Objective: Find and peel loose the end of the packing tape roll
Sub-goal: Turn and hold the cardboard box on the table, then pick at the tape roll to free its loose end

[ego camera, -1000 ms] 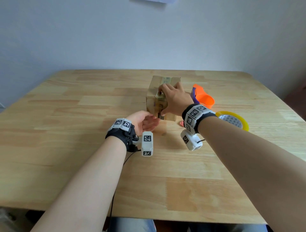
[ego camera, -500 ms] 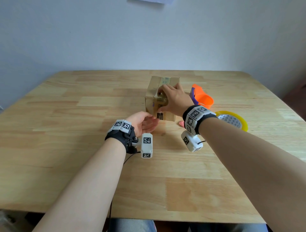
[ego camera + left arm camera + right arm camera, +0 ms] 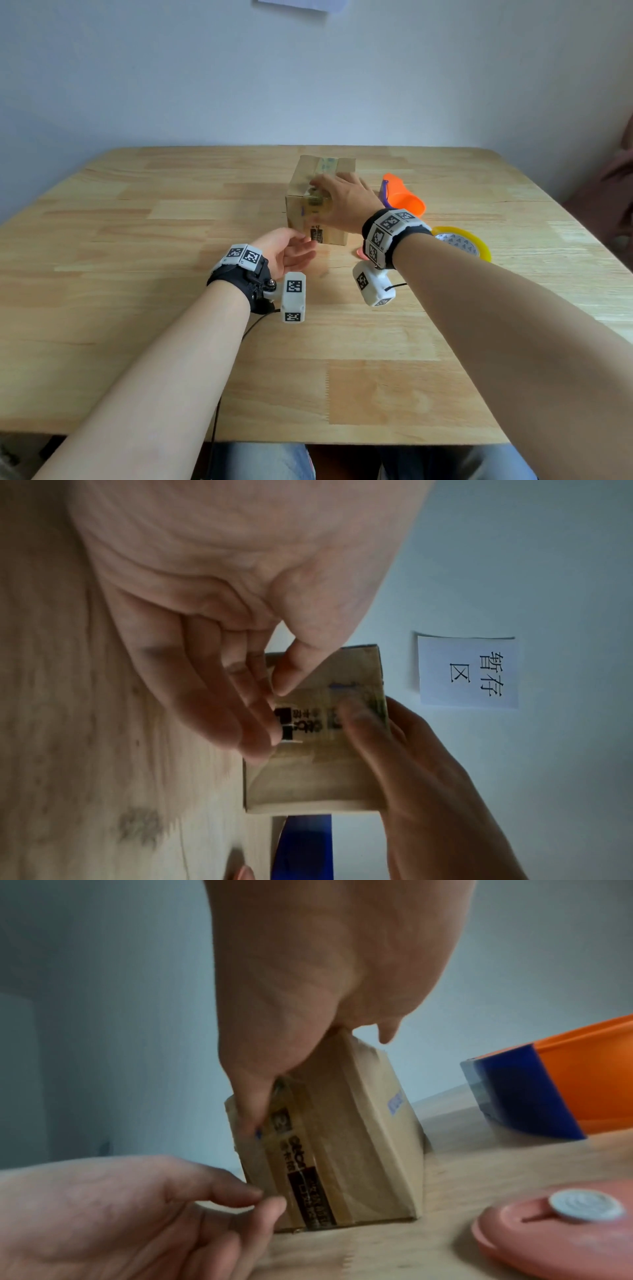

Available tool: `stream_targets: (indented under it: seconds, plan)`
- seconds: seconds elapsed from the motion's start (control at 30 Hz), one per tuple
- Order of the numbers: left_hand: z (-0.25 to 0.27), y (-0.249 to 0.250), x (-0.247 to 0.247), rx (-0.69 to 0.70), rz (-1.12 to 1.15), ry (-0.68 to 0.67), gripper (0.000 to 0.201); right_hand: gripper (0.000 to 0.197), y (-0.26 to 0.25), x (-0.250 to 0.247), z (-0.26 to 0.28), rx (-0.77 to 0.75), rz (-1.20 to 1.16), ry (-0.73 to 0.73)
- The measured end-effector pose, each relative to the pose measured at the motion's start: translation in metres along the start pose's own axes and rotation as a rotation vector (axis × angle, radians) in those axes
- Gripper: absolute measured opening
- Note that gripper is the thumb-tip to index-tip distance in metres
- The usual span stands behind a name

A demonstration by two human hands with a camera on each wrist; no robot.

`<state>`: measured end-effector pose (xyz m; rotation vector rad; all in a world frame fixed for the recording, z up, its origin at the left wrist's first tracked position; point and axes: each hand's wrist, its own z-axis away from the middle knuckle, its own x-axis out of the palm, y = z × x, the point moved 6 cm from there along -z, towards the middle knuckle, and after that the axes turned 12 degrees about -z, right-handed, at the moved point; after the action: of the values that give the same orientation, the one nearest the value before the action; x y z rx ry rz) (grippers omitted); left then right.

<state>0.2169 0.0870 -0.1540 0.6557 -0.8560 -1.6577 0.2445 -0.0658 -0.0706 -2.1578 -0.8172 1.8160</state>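
Right hand on the box, tape roll lying apart

The right hand (image 3: 346,202) grips the top of the cardboard box (image 3: 310,192), thumb (image 3: 251,1110) pressed on its front. The left hand (image 3: 286,248) rests loosely open just below it — fingers (image 3: 270,1208) touching the box's bottom edge. The tape roll (image 3: 479,245) lies on the table (image 3: 137,274) — behind the right wrist.

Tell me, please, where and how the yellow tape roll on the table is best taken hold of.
Probably by its ring wall, from above. The tape roll lies flat on the table, so its yellow rim faces up for a pinch, thumb outside and fingers inside. The right hand is nearer, but it grips the cardboard box, and its forearm hides the roll's near-left edge.
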Motion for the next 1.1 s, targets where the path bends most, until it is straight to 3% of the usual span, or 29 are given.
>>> stream_targets:
  seconds: [0.1,0.17,0.3,0.43,0.53,0.6,0.67,0.77,0.9,1.0,1.1]
  plan:
    - [0.005,0.010,0.019,0.065,0.073,-0.058,0.011,0.042,0.007,-0.026,0.018,-0.034,-0.050,0.204]
    - [0.008,0.017,0.033,0.097,0.111,-0.079,0.016,0.027,0.028,-0.043,0.031,0.080,-0.018,0.282]
    - [0.015,0.026,0.063,0.134,0.113,-0.105,0.042,0.012,0.079,-0.065,0.072,0.543,0.155,0.058]
    - [0.022,0.031,0.083,0.155,0.029,-0.151,0.047,0.028,0.110,-0.068,0.111,0.696,0.191,-0.133]
    - [0.030,0.030,0.091,0.147,-0.011,-0.173,0.030,0.054,0.112,-0.067,0.119,0.698,0.097,-0.108]
    - [0.036,0.029,0.096,0.155,-0.047,-0.176,0.022,0.060,0.105,-0.071,0.119,0.689,0.087,-0.064]
    - [0.042,0.029,0.098,0.168,-0.091,-0.170,0.020,0.053,0.092,-0.079,0.117,0.692,0.029,-0.006]
    - [0.048,0.027,0.102,0.168,-0.167,-0.226,0.014,0.041,0.070,-0.088,0.107,0.671,-0.235,0.043]
    - [0.054,0.027,0.096,0.220,-0.221,-0.283,0.025,0.020,0.033,-0.084,0.103,0.598,-0.548,0.027]
    - [0.055,0.031,0.075,0.353,-0.154,-0.163,0.022,0.029,0.017,-0.064,0.100,0.520,-0.719,0.000]
    - [0.049,0.027,0.048,0.420,-0.124,-0.071,0.031,0.038,0.009,-0.045,0.090,0.410,-0.663,-0.023]
